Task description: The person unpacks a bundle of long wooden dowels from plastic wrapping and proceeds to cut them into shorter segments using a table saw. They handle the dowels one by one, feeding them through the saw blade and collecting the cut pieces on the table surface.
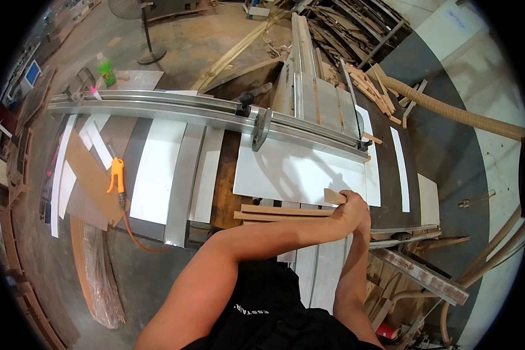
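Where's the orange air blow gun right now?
Head view, person's left: the orange air blow gun lies on the saw table beside a brown board.

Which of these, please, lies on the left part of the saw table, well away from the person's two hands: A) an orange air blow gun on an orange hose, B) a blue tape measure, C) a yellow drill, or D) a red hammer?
A: the orange air blow gun lies on the white panels at the left, its hose trailing off the table's edge.
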### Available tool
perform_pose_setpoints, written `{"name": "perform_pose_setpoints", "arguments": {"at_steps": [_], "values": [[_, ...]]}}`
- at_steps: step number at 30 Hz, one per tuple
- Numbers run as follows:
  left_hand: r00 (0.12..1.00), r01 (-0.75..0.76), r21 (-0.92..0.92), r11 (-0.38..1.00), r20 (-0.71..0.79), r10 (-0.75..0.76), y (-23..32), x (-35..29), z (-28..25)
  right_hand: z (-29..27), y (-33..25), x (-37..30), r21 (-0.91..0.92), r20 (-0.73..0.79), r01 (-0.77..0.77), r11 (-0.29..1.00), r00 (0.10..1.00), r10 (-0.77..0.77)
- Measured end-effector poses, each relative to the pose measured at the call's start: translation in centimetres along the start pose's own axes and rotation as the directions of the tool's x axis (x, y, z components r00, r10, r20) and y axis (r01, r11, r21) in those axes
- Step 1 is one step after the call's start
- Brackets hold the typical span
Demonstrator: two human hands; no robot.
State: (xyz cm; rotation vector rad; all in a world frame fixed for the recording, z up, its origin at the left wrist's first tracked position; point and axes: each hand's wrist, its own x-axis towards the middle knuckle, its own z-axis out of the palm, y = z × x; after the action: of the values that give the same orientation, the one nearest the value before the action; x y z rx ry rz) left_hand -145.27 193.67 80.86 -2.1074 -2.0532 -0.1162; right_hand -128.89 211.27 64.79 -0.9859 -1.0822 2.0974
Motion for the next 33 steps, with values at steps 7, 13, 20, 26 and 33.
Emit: {"name": "perform_pose_setpoints", "arguments": {"at_steps": [7,13,20,26,33], "values": [[0.998,0.042,0.023,0.999,-0.037,-0.041,-0.3,0.8,1.6,-0.7,1.1,0.6,-0.167,-0.171,0.088,0.982,0.978,-0.117],[0.988,0.137,-0.415,0.9,0.126,-0.092,-5.3,-2.8,11.7,2.0,2.3,-1.9,-0.28,-0.598,-0.136,0.95,0.799,-0.062],[0.954,0.27,-0.585,0.765,0.273,-0.128,-6.5,-10.4,18.0,2.3,9.8,-5.9,-0.519,-0.635,-0.079,0.851,0.703,-0.322],[0.965,0.153,-0.543,0.825,0.261,-0.007,-5.6,-11.6,17.4,6.3,13.6,-10.1,-0.648,-0.601,-0.175,0.741,0.715,-0.357],[0.961,0.068,-0.644,0.762,0.247,0.123,-3.7,-11.7,16.7,10.9,16.9,-16.5,-0.658,-0.627,-0.276,0.7,0.716,-0.307]]}}
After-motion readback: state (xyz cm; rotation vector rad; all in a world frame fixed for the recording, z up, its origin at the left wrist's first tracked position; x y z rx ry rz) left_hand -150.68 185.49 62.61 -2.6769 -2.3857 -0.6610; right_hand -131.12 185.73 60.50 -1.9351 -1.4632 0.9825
